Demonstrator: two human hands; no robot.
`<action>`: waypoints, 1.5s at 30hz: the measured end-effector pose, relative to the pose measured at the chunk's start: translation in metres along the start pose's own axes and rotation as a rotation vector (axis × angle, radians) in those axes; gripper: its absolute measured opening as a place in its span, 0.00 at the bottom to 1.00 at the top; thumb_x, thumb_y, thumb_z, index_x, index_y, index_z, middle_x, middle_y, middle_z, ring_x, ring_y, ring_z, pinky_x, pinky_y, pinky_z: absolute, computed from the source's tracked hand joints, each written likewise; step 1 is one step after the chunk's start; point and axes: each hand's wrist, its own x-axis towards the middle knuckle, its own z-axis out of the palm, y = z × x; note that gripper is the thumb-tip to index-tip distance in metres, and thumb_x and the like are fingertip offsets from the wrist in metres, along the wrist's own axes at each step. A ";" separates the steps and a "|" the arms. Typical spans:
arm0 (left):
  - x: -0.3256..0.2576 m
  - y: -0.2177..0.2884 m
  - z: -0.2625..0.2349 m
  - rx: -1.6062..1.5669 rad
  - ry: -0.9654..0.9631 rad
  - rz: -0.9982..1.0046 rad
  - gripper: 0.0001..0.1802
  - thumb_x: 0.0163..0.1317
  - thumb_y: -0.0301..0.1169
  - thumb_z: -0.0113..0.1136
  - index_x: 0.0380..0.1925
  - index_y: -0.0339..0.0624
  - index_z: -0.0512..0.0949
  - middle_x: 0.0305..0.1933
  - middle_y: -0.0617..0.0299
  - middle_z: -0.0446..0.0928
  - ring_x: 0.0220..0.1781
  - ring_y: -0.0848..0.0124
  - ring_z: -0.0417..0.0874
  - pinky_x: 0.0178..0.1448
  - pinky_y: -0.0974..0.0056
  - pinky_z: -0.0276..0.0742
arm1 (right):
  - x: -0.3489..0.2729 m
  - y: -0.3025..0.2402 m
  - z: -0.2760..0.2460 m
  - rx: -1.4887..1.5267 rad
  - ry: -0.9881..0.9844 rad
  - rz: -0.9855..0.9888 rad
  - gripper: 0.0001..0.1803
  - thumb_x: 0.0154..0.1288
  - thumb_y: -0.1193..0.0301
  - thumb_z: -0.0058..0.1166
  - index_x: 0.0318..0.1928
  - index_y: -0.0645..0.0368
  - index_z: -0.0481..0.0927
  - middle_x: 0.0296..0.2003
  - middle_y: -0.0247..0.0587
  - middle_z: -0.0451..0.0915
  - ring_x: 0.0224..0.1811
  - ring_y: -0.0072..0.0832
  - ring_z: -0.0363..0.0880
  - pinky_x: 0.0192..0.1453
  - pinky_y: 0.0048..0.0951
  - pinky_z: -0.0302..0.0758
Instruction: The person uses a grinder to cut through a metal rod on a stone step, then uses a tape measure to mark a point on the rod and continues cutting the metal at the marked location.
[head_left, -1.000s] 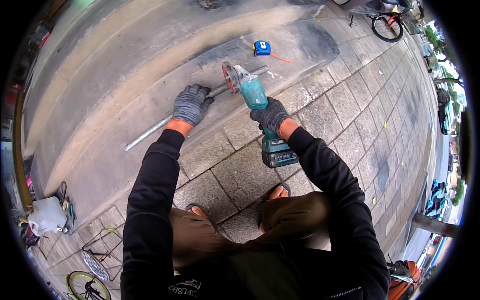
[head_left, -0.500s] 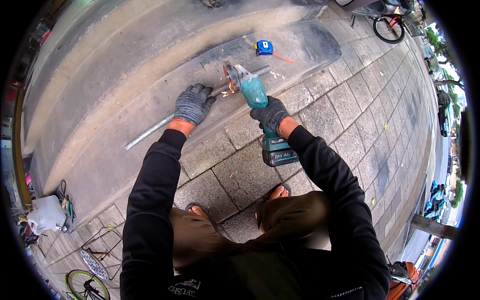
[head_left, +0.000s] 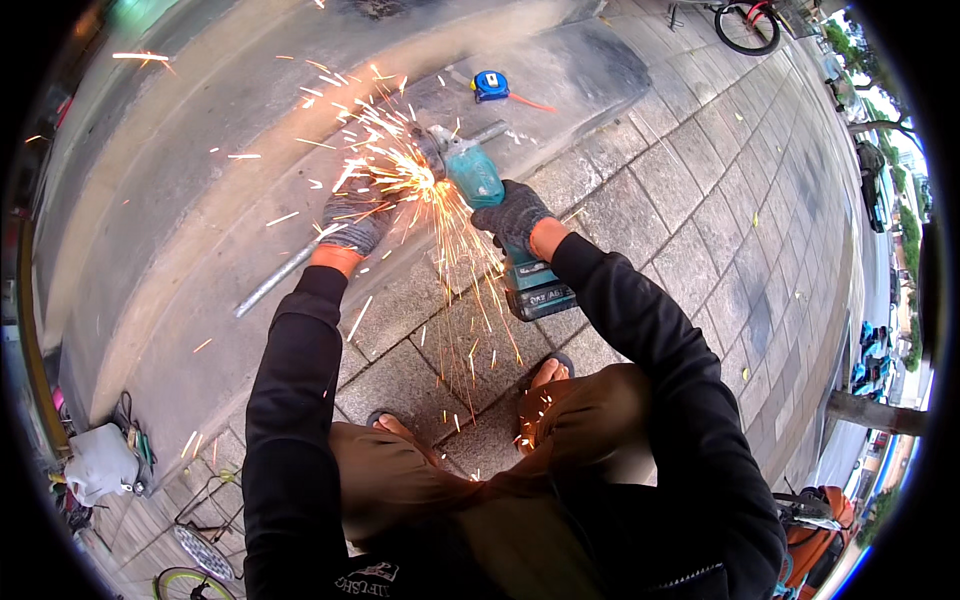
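A teal cordless angle grinder [head_left: 473, 174] is gripped by my right hand [head_left: 515, 216], which wears a grey knit glove with an orange cuff. Its disc meets a thin grey metal pipe [head_left: 278, 280] lying on the concrete step, and a bright burst of sparks [head_left: 420, 180] sprays from the contact. My left hand [head_left: 355, 218], gloved alike, is closed over the pipe just left of the disc, partly veiled by sparks. The pipe's far end shows beyond the grinder's head. A black battery sits at the grinder's base.
A blue tape measure [head_left: 490, 86] with its orange tape partly out lies on the step [head_left: 590, 75] beyond the grinder. Sparks fall onto the paving [head_left: 480, 350] near my sandalled feet. A whitish plastic container [head_left: 100, 462] stands at lower left; a bicycle wheel [head_left: 747, 27] is at upper right.
The few small sparks have become a large spray reaching left and down toward my feet. The view has shifted slightly; both hands keep their hold on pipe and grinder.
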 end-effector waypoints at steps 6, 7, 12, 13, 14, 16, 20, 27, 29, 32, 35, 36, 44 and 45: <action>-0.014 -0.025 0.020 -0.100 -0.035 -0.131 0.21 0.75 0.43 0.63 0.60 0.45 0.86 0.62 0.48 0.85 0.64 0.48 0.84 0.71 0.46 0.80 | -0.001 0.002 0.005 -0.055 0.007 -0.097 0.28 0.56 0.59 0.80 0.50 0.66 0.87 0.34 0.50 0.90 0.29 0.37 0.89 0.37 0.41 0.85; -0.009 -0.020 0.023 -0.124 -0.024 -0.160 0.20 0.75 0.42 0.62 0.60 0.45 0.86 0.62 0.48 0.85 0.64 0.49 0.85 0.70 0.46 0.80 | 0.000 0.008 0.001 -0.082 0.025 -0.113 0.29 0.56 0.58 0.80 0.50 0.66 0.87 0.35 0.51 0.90 0.30 0.37 0.90 0.38 0.42 0.86; -0.002 0.004 -0.005 -0.124 -0.050 -0.108 0.21 0.72 0.44 0.67 0.59 0.45 0.87 0.60 0.49 0.85 0.61 0.47 0.85 0.64 0.46 0.83 | -0.014 0.008 -0.006 -0.107 0.015 -0.047 0.27 0.58 0.61 0.78 0.54 0.65 0.86 0.34 0.45 0.89 0.27 0.34 0.87 0.36 0.39 0.83; -0.003 0.001 -0.004 -0.101 -0.032 -0.104 0.22 0.72 0.45 0.67 0.59 0.45 0.87 0.59 0.49 0.85 0.60 0.47 0.86 0.64 0.46 0.84 | -0.013 0.008 -0.004 -0.104 0.002 -0.029 0.28 0.57 0.60 0.79 0.53 0.65 0.87 0.36 0.48 0.90 0.30 0.36 0.89 0.39 0.40 0.84; -0.005 -0.002 -0.003 -0.079 -0.015 -0.100 0.23 0.73 0.46 0.67 0.59 0.46 0.87 0.59 0.49 0.84 0.59 0.46 0.86 0.63 0.45 0.84 | -0.011 0.010 -0.003 -0.102 -0.013 -0.010 0.29 0.55 0.59 0.79 0.53 0.64 0.87 0.37 0.50 0.91 0.32 0.38 0.90 0.42 0.41 0.86; -0.003 -0.003 -0.003 -0.067 -0.020 -0.105 0.23 0.73 0.48 0.66 0.60 0.46 0.87 0.59 0.49 0.84 0.58 0.46 0.86 0.62 0.45 0.85 | -0.014 0.008 -0.004 -0.113 -0.010 0.001 0.31 0.54 0.57 0.80 0.53 0.64 0.88 0.39 0.53 0.91 0.34 0.40 0.92 0.44 0.42 0.87; 0.002 0.005 -0.008 -0.101 -0.074 -0.141 0.23 0.73 0.47 0.66 0.60 0.46 0.87 0.59 0.48 0.85 0.60 0.46 0.86 0.64 0.45 0.84 | -0.012 0.025 -0.005 -0.187 0.045 -0.049 0.31 0.55 0.57 0.80 0.53 0.66 0.88 0.39 0.53 0.91 0.35 0.40 0.92 0.44 0.42 0.87; 0.006 0.010 -0.016 -0.108 -0.088 -0.171 0.22 0.75 0.47 0.64 0.59 0.47 0.88 0.57 0.48 0.85 0.61 0.47 0.86 0.65 0.45 0.83 | -0.011 0.030 -0.006 -0.202 0.005 -0.007 0.28 0.57 0.59 0.81 0.52 0.64 0.88 0.38 0.51 0.91 0.32 0.36 0.91 0.39 0.42 0.86; 0.003 0.006 -0.014 -0.071 -0.086 -0.185 0.22 0.76 0.47 0.63 0.59 0.46 0.88 0.57 0.48 0.85 0.60 0.47 0.86 0.64 0.44 0.83 | -0.016 0.034 0.000 -0.058 0.008 0.014 0.28 0.57 0.59 0.80 0.53 0.64 0.87 0.35 0.49 0.90 0.28 0.35 0.89 0.37 0.42 0.85; 0.003 0.007 -0.015 -0.015 -0.049 -0.166 0.22 0.76 0.46 0.62 0.59 0.45 0.88 0.56 0.48 0.85 0.57 0.46 0.86 0.62 0.44 0.83 | -0.031 0.024 -0.007 0.058 -0.031 0.020 0.25 0.60 0.62 0.78 0.53 0.62 0.85 0.33 0.44 0.88 0.25 0.34 0.86 0.33 0.40 0.83; 0.003 0.008 -0.014 0.029 -0.029 -0.166 0.24 0.76 0.48 0.62 0.60 0.43 0.87 0.56 0.47 0.85 0.56 0.46 0.85 0.60 0.43 0.82 | -0.041 0.007 -0.008 0.127 -0.019 0.038 0.24 0.62 0.65 0.76 0.53 0.61 0.83 0.33 0.42 0.87 0.24 0.32 0.85 0.30 0.38 0.82; 0.005 0.012 -0.014 0.041 -0.024 -0.169 0.25 0.76 0.49 0.62 0.61 0.43 0.86 0.56 0.46 0.85 0.57 0.46 0.84 0.60 0.43 0.82 | -0.042 0.001 -0.011 0.129 -0.015 0.045 0.23 0.62 0.66 0.76 0.54 0.61 0.83 0.33 0.41 0.87 0.24 0.32 0.85 0.30 0.38 0.82; 0.004 0.008 -0.012 -0.083 0.010 -0.182 0.23 0.73 0.46 0.67 0.60 0.44 0.86 0.55 0.46 0.84 0.57 0.45 0.83 0.62 0.43 0.81 | -0.024 -0.003 -0.008 0.140 -0.041 0.042 0.23 0.64 0.66 0.76 0.55 0.63 0.82 0.35 0.43 0.87 0.25 0.34 0.87 0.31 0.41 0.83; 0.004 0.008 -0.011 -0.099 0.024 -0.183 0.22 0.72 0.45 0.68 0.58 0.45 0.87 0.54 0.47 0.84 0.57 0.45 0.83 0.61 0.43 0.81 | -0.021 -0.001 -0.007 0.141 -0.043 0.044 0.23 0.64 0.66 0.76 0.55 0.63 0.82 0.35 0.43 0.87 0.25 0.34 0.87 0.31 0.41 0.83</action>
